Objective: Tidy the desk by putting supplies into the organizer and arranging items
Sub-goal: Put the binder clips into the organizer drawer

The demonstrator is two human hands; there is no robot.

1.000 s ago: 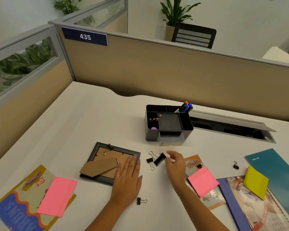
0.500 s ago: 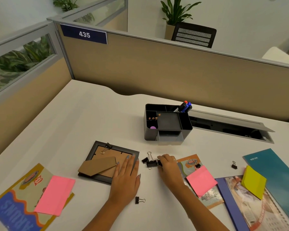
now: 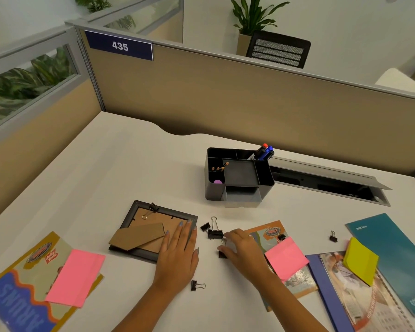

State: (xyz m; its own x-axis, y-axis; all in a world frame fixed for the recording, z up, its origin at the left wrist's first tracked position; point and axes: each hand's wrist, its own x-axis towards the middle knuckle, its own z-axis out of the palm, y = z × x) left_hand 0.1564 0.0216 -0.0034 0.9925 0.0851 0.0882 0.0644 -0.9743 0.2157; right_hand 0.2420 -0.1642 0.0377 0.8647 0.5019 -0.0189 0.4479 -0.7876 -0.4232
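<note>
Organizer (image 3: 237,176), a black desk caddy, sits mid-desk toward the back, with pencils in a left slot, something purple below them, and markers (image 3: 264,152) poking out at the back right.

Hands first, going left to right. The left hand (image 3: 177,252) lies flat and spread, palm down, fingertips resting on the right edge of a face-down picture frame (image 3: 151,231), so it's pressing rather than gripping anything. The right hand (image 3: 242,248) is curled over the desk with its thumb and fingers pinching a small black binder clip (image 3: 222,254). Just above its fingers lie two more binder clips (image 3: 212,230), touching each other. Another clip (image 3: 197,285) lies near the left wrist, one sits on the frame's top edge, and one lies well off to the right.

Across the white desk (image 3: 106,168): a colourful booklet (image 3: 22,283) under a pink sticky pad (image 3: 74,276) at far left, a second pink pad (image 3: 285,258) by the right forearm, then a yellow pad (image 3: 359,259) on a calendar beside a teal folder (image 3: 393,255). Behind are tan cubicle partitions, one tagged 435, and potted plants.
</note>
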